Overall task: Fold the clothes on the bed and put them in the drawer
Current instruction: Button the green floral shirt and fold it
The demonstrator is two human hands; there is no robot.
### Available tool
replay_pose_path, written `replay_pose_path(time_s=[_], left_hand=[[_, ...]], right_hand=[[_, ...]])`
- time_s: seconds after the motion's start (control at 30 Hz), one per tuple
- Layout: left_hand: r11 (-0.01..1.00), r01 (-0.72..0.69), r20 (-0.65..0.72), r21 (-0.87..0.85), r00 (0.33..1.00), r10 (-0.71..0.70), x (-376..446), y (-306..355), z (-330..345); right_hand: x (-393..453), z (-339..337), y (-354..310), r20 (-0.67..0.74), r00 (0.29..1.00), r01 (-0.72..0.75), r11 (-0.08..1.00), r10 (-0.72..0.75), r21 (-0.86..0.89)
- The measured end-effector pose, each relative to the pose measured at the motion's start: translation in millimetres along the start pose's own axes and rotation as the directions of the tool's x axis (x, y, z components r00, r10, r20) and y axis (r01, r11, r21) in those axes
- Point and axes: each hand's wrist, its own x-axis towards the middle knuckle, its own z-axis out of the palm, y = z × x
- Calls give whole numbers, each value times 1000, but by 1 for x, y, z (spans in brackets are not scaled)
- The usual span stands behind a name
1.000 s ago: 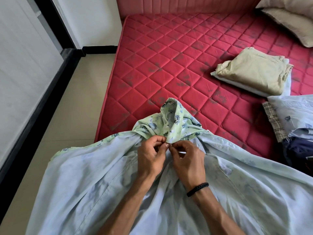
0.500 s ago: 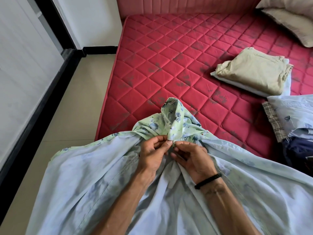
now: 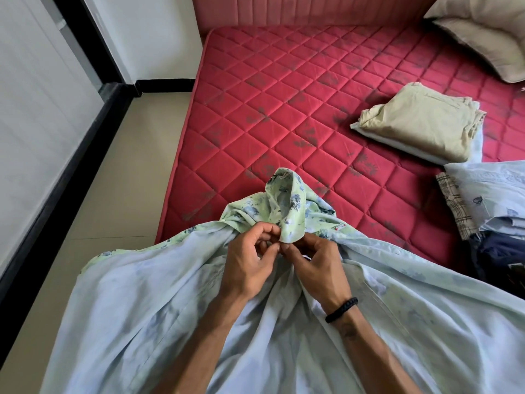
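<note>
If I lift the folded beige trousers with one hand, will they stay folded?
Probably not fully. The trousers look soft, with loose layered edges, so they would likely sag. They lie on a pale cloth, which might slide.

Both forearms were bare, with no sleeves reaching into sight, and neither the left hand (image 3: pixel 250 263) nor the right hand (image 3: pixel 318 265) wore a glove. A black braided wristband (image 3: pixel 341 309) circled the right wrist. Just below that band, a small dark marking (image 3: pixel 348 332) showed on the right forearm, too faint to make out.
</note>
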Motion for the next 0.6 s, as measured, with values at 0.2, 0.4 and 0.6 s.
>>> replay_pose_path(time_s=[0.2,0.4,0.6], left_hand=[[985,-84,-41,151,995,92,-6,6,4],[852,-160,-184,499,941,284,39,-7,-26],[832,12,349,555,904,-247,125,-22,-40]], right_hand=[[1,7,0,-151,988,-61,976,29,-210],[22,-38,-23,-203,967,83,947,-151,-309],[107,-94,0,125,966,-103,781,225,-615]])
